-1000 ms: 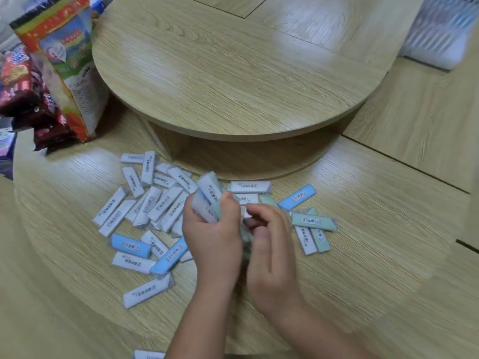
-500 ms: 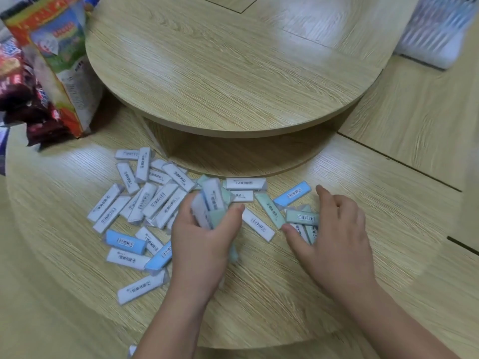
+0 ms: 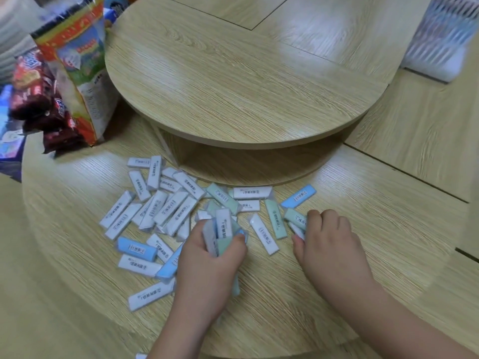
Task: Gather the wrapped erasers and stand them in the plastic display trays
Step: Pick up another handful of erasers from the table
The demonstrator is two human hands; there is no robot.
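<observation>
At far left, a tall red-and-green foil snack bag point(image 3: 75, 66) and dark red snack packets point(image 3: 36, 99) stand at the edge of the lower round wood-grain tabletop point(image 3: 324, 301), clear of the work. Beside them a scatter of small wrapped erasers point(image 3: 166, 211), mostly white with a few sky-blue and mint-green, lies flat and criss-crossed below the raised round wooden tier point(image 3: 233, 86). The person's left hand point(image 3: 207, 265) grips a bundle of erasers point(image 3: 223, 233), fingers and thumb curled tight around it, seemingly to hold the pieces aligned as a collecting stack. Between the hands a loose white eraser point(image 3: 264, 238) and a loose green eraser point(image 3: 276, 220) lie flat on the wood. The right hand point(image 3: 329, 244) covers the pile's right edge, fingers curled down and thumb tucked in, pinching a mint-green wrapped eraser point(image 3: 294, 216) with a white one just beneath, probably next for the bundle. At upper right a blurred white-and-clear plastic container point(image 3: 438, 40) sits well apart. Whether it is a display tray cannot be told, and none of the erasers in view stands in one.
</observation>
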